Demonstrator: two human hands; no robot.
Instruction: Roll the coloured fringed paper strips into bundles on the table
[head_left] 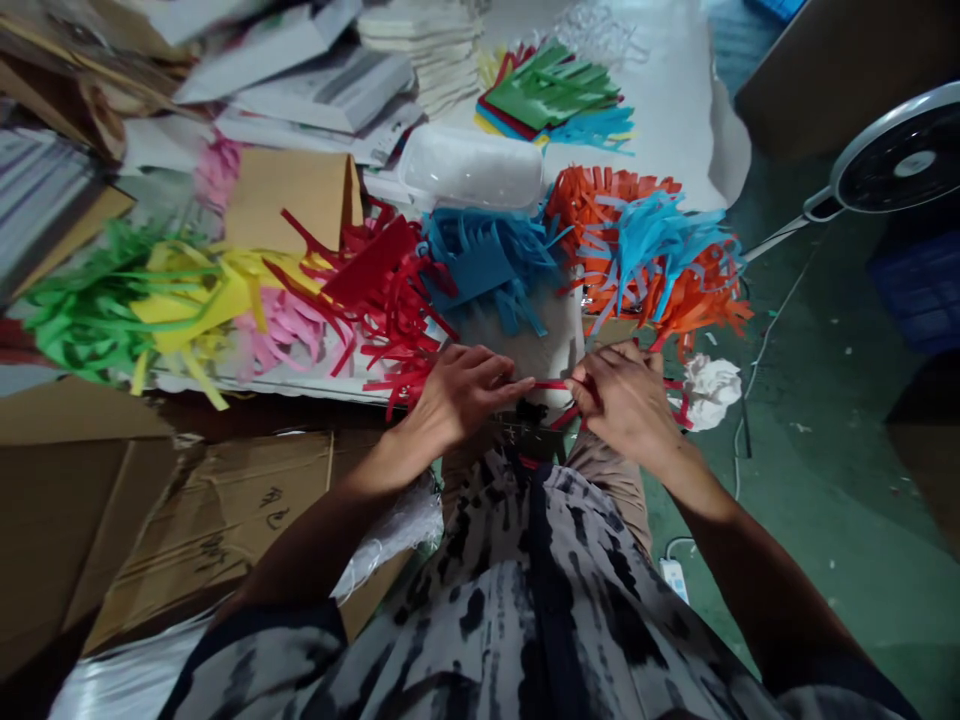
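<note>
Left hand [461, 395] and right hand [630, 400] are clamping fingers on opposite ends of 1 red strip [551, 384], stretched between them below red fringe pile [382, 290]. Seemingly straightening it; next move is needing an even pull.

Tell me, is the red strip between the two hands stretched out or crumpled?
Stretched out. The red strip runs straight from the left hand to the right hand, and each hand's fingers pinch one end.
</note>
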